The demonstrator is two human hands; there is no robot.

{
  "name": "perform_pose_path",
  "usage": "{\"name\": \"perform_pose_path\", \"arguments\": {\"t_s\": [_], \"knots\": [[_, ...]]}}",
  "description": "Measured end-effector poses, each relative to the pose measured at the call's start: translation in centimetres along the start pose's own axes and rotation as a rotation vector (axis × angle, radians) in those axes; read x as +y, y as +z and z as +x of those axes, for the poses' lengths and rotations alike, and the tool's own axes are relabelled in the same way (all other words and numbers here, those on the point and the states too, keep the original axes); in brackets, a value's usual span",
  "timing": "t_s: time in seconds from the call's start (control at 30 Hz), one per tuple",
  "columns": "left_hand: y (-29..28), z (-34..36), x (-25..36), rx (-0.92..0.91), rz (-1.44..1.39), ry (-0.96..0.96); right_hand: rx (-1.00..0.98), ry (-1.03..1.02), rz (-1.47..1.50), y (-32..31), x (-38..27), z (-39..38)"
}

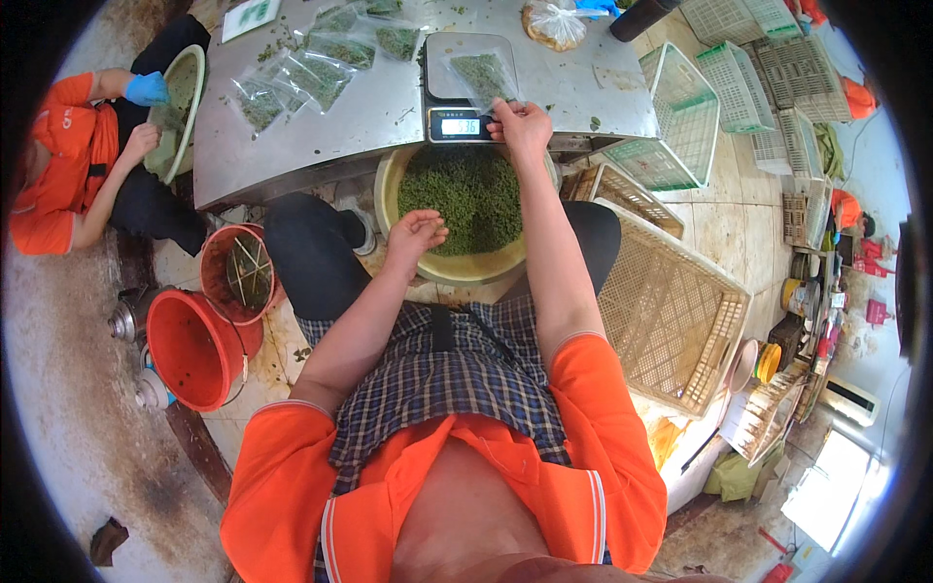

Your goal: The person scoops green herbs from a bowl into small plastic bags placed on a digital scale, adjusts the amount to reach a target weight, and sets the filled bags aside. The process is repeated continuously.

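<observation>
My right hand (pixel 521 127) pinches a clear bag (pixel 480 73) of small green leaves on a digital scale (pixel 457 129) at the steel table's edge. My left hand (pixel 414 233) hangs over a yellow tub (pixel 386 194) full of small green leaves (pixel 466 189), its fingers curled together; what they hold, if anything, is too small to make out. Several similar filled bags (pixel 321 83) lie on the table (pixel 262 155) left of the scale.
A co-worker (pixel 63 165) in orange, one blue glove on, sits left beside a pale basin (pixel 194 87). Two red buckets (pixel 185 350) stand by my left leg. Plastic crates (pixel 671 321) line the right side. Other people (pixel 846 209) work at far right.
</observation>
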State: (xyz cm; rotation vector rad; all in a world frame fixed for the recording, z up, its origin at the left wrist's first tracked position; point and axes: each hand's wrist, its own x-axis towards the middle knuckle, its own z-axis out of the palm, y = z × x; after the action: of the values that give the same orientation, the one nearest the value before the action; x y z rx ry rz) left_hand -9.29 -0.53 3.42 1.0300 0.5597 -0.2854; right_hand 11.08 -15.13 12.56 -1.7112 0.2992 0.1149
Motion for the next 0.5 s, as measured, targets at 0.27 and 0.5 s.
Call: {"name": "perform_pose_path", "arguments": {"t_s": [0.27, 0.5], "knots": [[-0.1, 0.2, -0.2, 0.03, -0.003, 0.01, -0.038, 0.014, 0.264, -1.4, 0.8, -1.1], [-0.2, 0.5, -0.8, 0.024, -0.021, -0.003, -0.106, 0.056, 0.249, -3.2, 1.0, -3.1]]}}
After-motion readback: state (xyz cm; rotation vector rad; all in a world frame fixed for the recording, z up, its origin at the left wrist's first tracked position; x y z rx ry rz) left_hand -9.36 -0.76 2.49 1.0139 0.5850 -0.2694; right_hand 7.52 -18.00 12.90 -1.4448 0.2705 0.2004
